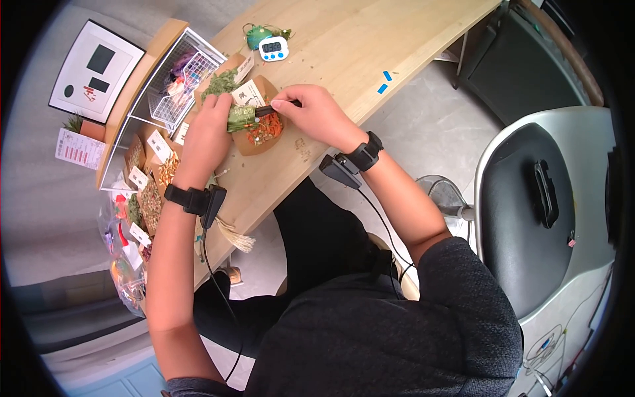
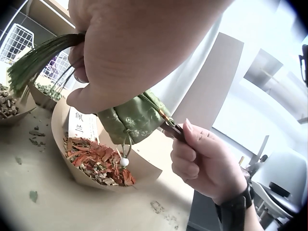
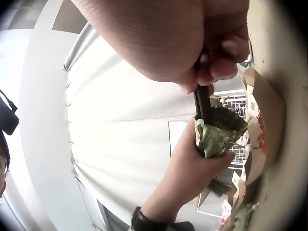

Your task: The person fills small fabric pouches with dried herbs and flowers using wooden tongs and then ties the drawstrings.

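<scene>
My left hand (image 1: 207,135) grips a green satin drawstring pouch (image 2: 132,122) with a floral pattern. A white bead (image 2: 124,162) hangs from its cord, and a green tassel (image 2: 41,57) sticks out past the left hand's fingers. My right hand (image 1: 317,116) pinches a slim dark-handled tool (image 3: 202,103) between thumb and fingers. The tool's far end goes in at the pouch's mouth and is hidden there. Just below the pouch stands a brown paper tray (image 1: 248,151) of chopped orange-red and pale dried herbs (image 2: 91,159), with a white label card (image 2: 79,126) at its back.
Beside it is another paper tray of green leaves (image 1: 221,83). More labelled herb trays line the table's left side, near a white wire basket (image 1: 192,79). A white timer (image 1: 273,48) and a green pouch (image 1: 256,36) lie farther back. Blue scraps (image 1: 383,88) lie near the table edge.
</scene>
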Motion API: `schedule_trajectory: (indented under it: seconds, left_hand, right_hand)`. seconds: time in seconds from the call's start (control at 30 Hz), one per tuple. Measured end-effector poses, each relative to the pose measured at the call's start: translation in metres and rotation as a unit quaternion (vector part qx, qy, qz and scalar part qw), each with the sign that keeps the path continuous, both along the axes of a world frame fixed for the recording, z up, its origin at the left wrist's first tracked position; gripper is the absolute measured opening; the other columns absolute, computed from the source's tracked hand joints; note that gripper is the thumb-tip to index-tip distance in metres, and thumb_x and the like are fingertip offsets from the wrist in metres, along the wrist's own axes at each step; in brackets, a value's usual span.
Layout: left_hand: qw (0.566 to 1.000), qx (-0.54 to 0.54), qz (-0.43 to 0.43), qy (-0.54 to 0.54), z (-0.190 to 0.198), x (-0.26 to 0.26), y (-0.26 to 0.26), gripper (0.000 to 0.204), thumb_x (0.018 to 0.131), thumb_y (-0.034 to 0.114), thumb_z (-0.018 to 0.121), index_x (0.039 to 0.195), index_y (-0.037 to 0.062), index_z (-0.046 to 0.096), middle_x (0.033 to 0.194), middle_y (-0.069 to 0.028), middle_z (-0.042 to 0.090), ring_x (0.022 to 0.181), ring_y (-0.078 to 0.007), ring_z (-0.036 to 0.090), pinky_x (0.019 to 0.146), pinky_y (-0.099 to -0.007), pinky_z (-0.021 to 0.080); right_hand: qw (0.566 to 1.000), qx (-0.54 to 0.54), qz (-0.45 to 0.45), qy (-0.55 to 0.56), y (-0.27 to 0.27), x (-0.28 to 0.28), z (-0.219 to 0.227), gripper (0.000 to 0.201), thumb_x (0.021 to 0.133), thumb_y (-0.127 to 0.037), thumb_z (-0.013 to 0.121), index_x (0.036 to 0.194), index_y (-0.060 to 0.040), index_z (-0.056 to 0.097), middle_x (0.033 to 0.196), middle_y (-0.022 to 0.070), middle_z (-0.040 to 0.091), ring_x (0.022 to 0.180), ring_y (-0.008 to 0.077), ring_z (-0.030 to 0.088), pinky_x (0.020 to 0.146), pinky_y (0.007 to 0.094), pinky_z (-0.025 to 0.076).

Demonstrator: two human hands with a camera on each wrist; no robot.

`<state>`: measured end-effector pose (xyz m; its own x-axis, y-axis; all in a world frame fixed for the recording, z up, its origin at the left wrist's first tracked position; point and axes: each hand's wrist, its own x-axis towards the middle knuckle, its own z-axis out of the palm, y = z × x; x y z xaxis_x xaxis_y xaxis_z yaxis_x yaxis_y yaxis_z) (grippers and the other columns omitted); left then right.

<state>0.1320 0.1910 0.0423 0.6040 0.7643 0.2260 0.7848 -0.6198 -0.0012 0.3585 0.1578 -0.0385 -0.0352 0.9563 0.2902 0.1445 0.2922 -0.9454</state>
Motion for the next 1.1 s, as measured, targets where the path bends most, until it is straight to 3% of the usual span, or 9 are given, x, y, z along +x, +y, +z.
schedule_trajectory:
  seconds: [0.07, 0.17, 0.27, 0.37, 0.5, 0.7, 0.8, 0.9, 1.1]
  left_hand:
    - [1.0, -0.003, 0.005, 0.011, 0.003, 0.0, -0.003, 0.044, 0.076, -0.011, 0.065, 0.115, 0.0045, 0.052, 0.112, -0.0191, 0.058, 0.103, -0.0456, 0.061, 0.082, -0.0515, 0.052]
    - [1.0, -0.009, 0.011, 0.011, 0.003, -0.004, -0.004, 0.045, 0.075, -0.01, 0.067, 0.115, 0.0046, 0.052, 0.112, -0.0198, 0.058, 0.104, -0.0458, 0.061, 0.083, -0.0517, 0.052]
    - [0.997, -0.071, 0.041, -0.009, 0.005, -0.004, 0.0, 0.049, 0.073, -0.008, 0.07, 0.119, 0.0016, 0.056, 0.113, -0.0215, 0.059, 0.108, -0.0448, 0.06, 0.088, -0.0492, 0.049]
    - [0.993, -0.113, 0.018, -0.038, 0.0, -0.008, 0.011, 0.048, 0.069, -0.004, 0.075, 0.114, 0.0008, 0.06, 0.108, -0.0211, 0.062, 0.105, -0.0428, 0.062, 0.09, -0.0465, 0.05]
    - [0.981, -0.184, 0.045, -0.035, 0.003, -0.013, 0.015, 0.044, 0.069, 0.0, 0.077, 0.11, -0.0013, 0.062, 0.104, -0.0214, 0.065, 0.103, -0.0411, 0.063, 0.091, -0.0442, 0.051]
    - [0.965, -0.223, 0.139, -0.02, 0.005, -0.014, 0.014, 0.041, 0.077, 0.001, 0.072, 0.116, -0.0022, 0.061, 0.106, -0.0248, 0.068, 0.104, -0.0438, 0.065, 0.09, -0.0462, 0.051]
    - [0.972, -0.18, 0.148, 0.008, 0.003, -0.014, 0.014, 0.044, 0.078, 0.002, 0.071, 0.12, -0.0018, 0.06, 0.108, -0.0266, 0.068, 0.107, -0.0448, 0.065, 0.091, -0.0472, 0.051]
    - [0.977, -0.158, 0.143, 0.007, 0.005, -0.004, 0.005, 0.046, 0.078, 0.003, 0.072, 0.122, -0.0021, 0.059, 0.11, -0.0275, 0.068, 0.109, -0.045, 0.064, 0.092, -0.0482, 0.051]
    - [0.986, -0.102, 0.127, 0.02, 0.0, -0.003, 0.004, 0.026, 0.086, 0.007, 0.068, 0.108, -0.0032, 0.056, 0.112, -0.0285, 0.066, 0.107, -0.0462, 0.064, 0.089, -0.0515, 0.051]
  right_hand:
    - [0.997, 0.035, -0.038, -0.054, -0.001, 0.009, -0.002, 0.019, 0.099, -0.017, 0.068, 0.102, 0.0007, 0.073, 0.079, 0.0039, 0.067, 0.07, 0.0104, 0.056, 0.067, 0.0279, 0.048]
    - [0.997, -0.003, -0.056, -0.051, -0.001, 0.019, 0.0, 0.016, 0.099, -0.013, 0.067, 0.103, 0.0002, 0.073, 0.083, 0.0037, 0.069, 0.072, 0.0092, 0.057, 0.067, 0.0263, 0.049]
    - [0.992, -0.034, 0.068, 0.102, 0.001, 0.011, -0.003, 0.013, 0.098, -0.007, 0.068, 0.106, 0.0009, 0.073, 0.086, 0.0051, 0.07, 0.075, 0.0094, 0.061, 0.07, 0.026, 0.051]
    - [0.994, 0.053, 0.064, 0.071, 0.0, -0.005, -0.002, 0.014, 0.096, -0.003, 0.068, 0.109, 0.001, 0.072, 0.09, 0.0064, 0.072, 0.078, 0.0105, 0.064, 0.074, 0.0269, 0.053]
    - [0.98, 0.193, -0.019, -0.031, -0.002, -0.013, 0.002, 0.012, 0.094, -0.005, 0.07, 0.105, -0.0009, 0.074, 0.086, 0.01, 0.074, 0.072, 0.0165, 0.067, 0.069, 0.0291, 0.054]
    - [0.981, 0.146, -0.079, -0.097, -0.013, -0.002, 0.005, 0.014, 0.094, -0.012, 0.071, 0.103, -0.0011, 0.075, 0.081, 0.0106, 0.073, 0.066, 0.0179, 0.066, 0.063, 0.0308, 0.053]
    - [0.988, 0.121, -0.089, -0.034, -0.017, 0.002, 0.01, 0.012, 0.09, -0.011, 0.07, 0.095, -0.0014, 0.073, 0.079, 0.0171, 0.071, 0.069, 0.0314, 0.069, 0.066, 0.0371, 0.054]
    - [0.996, 0.083, -0.034, 0.007, -0.017, -0.005, 0.015, 0.013, 0.092, -0.011, 0.071, 0.098, 0.0007, 0.073, 0.078, 0.0095, 0.071, 0.064, 0.0131, 0.063, 0.062, 0.029, 0.051]
    - [0.991, 0.095, -0.089, -0.025, -0.013, -0.006, 0.009, 0.012, 0.093, -0.011, 0.07, 0.097, 0.0007, 0.073, 0.076, 0.0055, 0.07, 0.066, 0.0086, 0.061, 0.062, 0.027, 0.05]
